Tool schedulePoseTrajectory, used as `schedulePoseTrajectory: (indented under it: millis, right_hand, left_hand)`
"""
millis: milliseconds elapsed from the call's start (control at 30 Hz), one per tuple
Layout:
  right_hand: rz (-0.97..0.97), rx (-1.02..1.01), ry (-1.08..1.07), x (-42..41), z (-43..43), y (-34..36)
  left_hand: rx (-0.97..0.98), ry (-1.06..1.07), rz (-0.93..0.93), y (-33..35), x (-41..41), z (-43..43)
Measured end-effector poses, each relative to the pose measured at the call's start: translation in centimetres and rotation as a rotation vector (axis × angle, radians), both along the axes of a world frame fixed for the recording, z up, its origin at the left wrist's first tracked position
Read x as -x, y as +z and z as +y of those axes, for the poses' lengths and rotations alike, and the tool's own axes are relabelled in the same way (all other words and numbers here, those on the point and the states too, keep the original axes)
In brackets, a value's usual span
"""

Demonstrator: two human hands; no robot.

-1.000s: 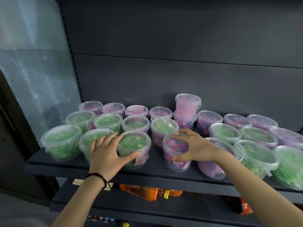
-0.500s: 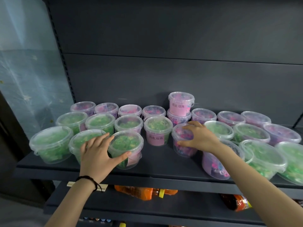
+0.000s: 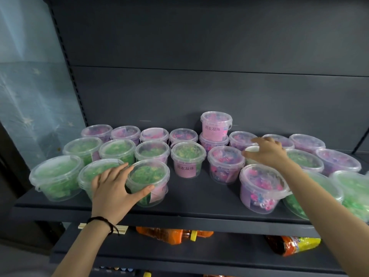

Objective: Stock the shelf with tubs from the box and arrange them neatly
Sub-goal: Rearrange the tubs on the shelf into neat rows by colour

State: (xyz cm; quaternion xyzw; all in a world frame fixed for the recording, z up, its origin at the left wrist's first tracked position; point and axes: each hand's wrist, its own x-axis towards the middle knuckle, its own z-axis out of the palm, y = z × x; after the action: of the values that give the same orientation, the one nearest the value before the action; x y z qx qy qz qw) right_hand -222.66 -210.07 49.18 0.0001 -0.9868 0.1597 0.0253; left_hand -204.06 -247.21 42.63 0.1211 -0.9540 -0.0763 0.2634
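Tubs (image 3: 225, 164) are set in rows on the dark shelf (image 3: 199, 196). The front green tub (image 3: 148, 181) is gripped by the left hand (image 3: 113, 188), with fingers and thumb curled round its side. A half-hidden tub (image 3: 252, 149) in the middle row is clasped from above by the right hand (image 3: 266, 151).

Thin black cord bracelet (image 3: 101, 219), left wrist.

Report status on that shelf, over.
Left hand grips front green tub. Right hand holds middle-row tub, mostly hidden. One pink tub stacked at back.
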Motion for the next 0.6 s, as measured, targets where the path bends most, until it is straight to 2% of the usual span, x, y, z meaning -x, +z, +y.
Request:
schedulePoseTrajectory:
  millis: [67, 133, 333, 400, 600]
  right_hand:
    - [-0.148, -0.069, -0.044, 1.8, 1.7, -0.9]
    - [-0.208, -0.114, -0.047, 5.1, 3.7, -3.3]
    - [-0.240, 0.029, 0.009, 2.2, 2.3, -1.0]
    - [-0.258, 0.008, 0.047, 2.3, 2.3, -0.7]
    - [-0.105, 0.017, -0.002, 1.9, 2.6, -0.5]
  left_hand:
    - [-0.005, -0.002, 0.004, 0.0, 0.0, 0.0]
    - [-0.013, -0.004, 0.002, -0.1, 0.0, 0.0]
    - [-0.013, -0.006, 0.003, -0.1, 0.1, -0.1]
    - [-0.012, -0.005, 0.002, -0.2, 0.0, 0.0]
    - [-0.031, -0.003, 0.002, -0.2, 0.1, 0.1]
